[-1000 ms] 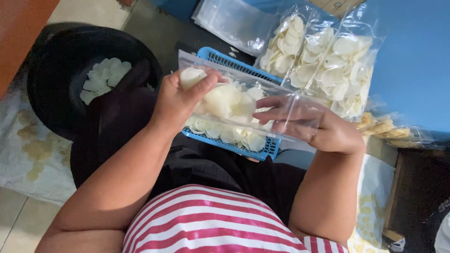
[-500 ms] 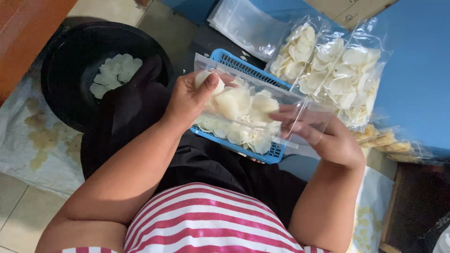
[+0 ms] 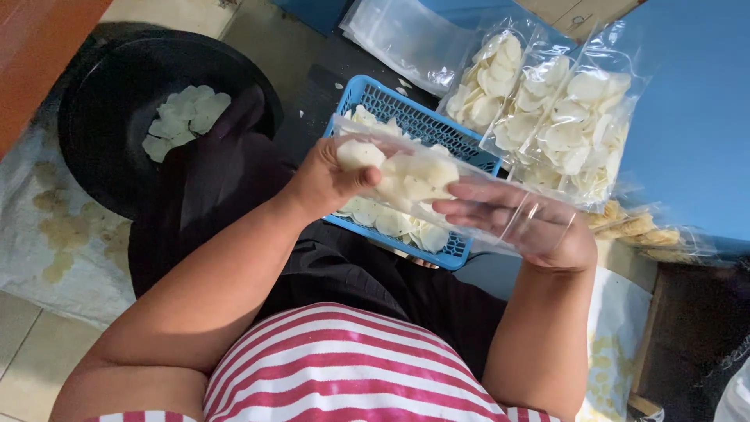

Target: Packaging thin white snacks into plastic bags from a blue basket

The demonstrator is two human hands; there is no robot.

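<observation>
My left hand (image 3: 332,181) grips a handful of pale round crackers (image 3: 406,173) at the mouth of a clear plastic bag (image 3: 500,215). That bag is held up by my right hand (image 3: 519,223), whose fingers show through the plastic. Both hands hover over a blue plastic basket (image 3: 394,105) on my lap, with more pale crackers (image 3: 391,223) lying in it.
A black round basin (image 3: 101,117) at the left holds a small heap of crackers (image 3: 183,121). Filled clear bags of crackers (image 3: 547,125) lean against a blue surface (image 3: 687,117) at the back right, beside a stack of flat bags (image 3: 398,39). Yellowish snack bags (image 3: 648,230) lie right.
My left hand has drawn the crackers a little nearer and the bag has tilted flatter across my right hand. The view has shifted, showing more of the black basin.
</observation>
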